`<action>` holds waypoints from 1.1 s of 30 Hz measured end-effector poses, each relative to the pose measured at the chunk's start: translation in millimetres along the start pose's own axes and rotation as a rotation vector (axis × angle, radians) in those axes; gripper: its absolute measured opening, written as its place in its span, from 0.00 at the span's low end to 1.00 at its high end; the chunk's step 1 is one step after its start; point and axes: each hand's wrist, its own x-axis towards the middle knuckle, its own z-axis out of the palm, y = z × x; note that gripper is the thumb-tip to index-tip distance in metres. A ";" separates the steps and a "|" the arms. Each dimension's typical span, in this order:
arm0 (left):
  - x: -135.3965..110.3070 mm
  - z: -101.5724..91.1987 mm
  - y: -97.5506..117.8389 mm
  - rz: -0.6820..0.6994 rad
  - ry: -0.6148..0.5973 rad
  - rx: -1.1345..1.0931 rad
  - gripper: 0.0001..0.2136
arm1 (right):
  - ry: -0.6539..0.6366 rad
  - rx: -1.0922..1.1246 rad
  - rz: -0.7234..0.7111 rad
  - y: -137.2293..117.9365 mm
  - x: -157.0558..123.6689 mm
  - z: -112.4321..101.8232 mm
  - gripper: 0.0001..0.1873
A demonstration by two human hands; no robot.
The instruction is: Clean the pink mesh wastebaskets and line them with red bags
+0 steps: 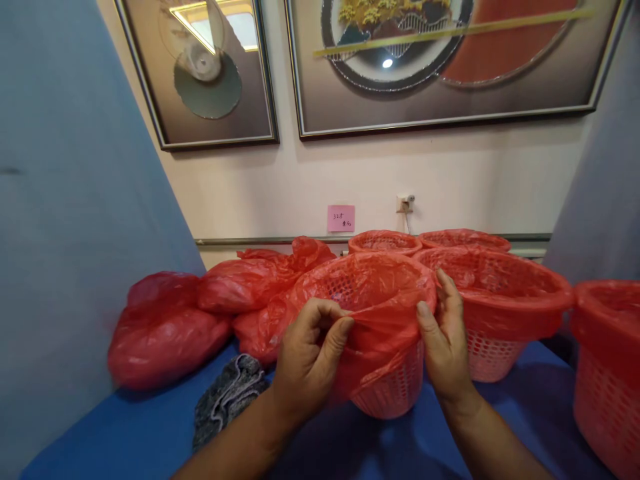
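Note:
A pink perforated plastic basket (393,393) stands before me with a thin red plastic bag (385,333) lining it and draped over its rim. My left hand (313,347) pinches the bag's edge between thumb and forefinger, drawing the film taut at the front of the rim. My right hand (445,333) is against the right side of the rim, thumb and fingers apart, touching the bag there. To its right is another lined basket (495,353). A dark grey cloth (230,393) lies crumpled left of my left forearm.
Filled red bags (165,333) lie on the left of the blue-covered table (140,440). More lined baskets (385,241) stand behind, and a tall basket (607,393) is at the right edge. A pink note (341,218) and a socket (405,203) are on the wall.

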 end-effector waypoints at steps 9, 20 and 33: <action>42.6 8.4 23.4 0.085 -0.010 0.006 0.06 | 0.037 0.077 0.116 3.1 -28.3 4.6 0.29; 38.7 -10.5 46.7 0.216 -0.446 0.407 0.17 | 0.107 0.113 0.136 14.3 -42.2 0.6 0.31; 58.7 -0.6 44.5 0.073 -0.241 0.327 0.13 | 0.202 -0.014 -0.246 20.0 -79.3 -23.3 0.24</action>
